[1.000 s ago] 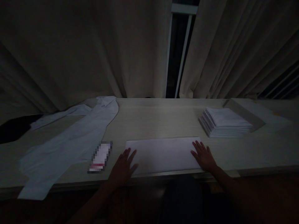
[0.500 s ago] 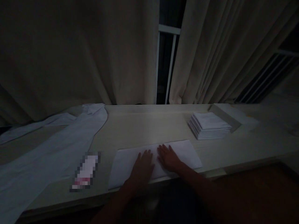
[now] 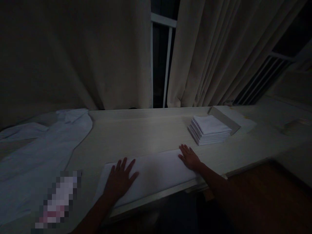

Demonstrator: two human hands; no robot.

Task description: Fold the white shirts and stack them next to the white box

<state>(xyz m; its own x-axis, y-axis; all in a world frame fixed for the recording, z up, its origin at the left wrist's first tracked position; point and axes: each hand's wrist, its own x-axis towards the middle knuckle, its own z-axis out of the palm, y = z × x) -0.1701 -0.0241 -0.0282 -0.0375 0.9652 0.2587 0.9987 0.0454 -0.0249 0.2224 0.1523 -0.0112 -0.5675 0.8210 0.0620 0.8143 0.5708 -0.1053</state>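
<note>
Cloth (image 3: 156, 174) under 2 hands (image 3: 119, 179) (image 3: 190, 159), unreadable phone (image 3: 60, 197) perhaps

The folded cloth (image 3: 156, 172) is plain white with a faint lilac cast, greyer in a shadowed patch near its middle. The stack of cloths (image 3: 212, 125) is a similar pale white on top, its layered edges striped white and grey. The spread garment (image 3: 44, 149) is plain bluish white. The table (image 3: 131, 136) is greyish cream with a fine streaked grain. The flat item (image 3: 60, 195), blurred into squares, shows pale lilac, a pinkish-red band and a dark edge. The box (image 3: 225, 118) is off-white with a grey side. The curtains (image 3: 207, 48) are plain brownish beige; the window frame (image 3: 163, 20) is greyish white, the panes (image 3: 159, 61) black. The floor (image 3: 263, 188) is dark reddish brown.
</note>
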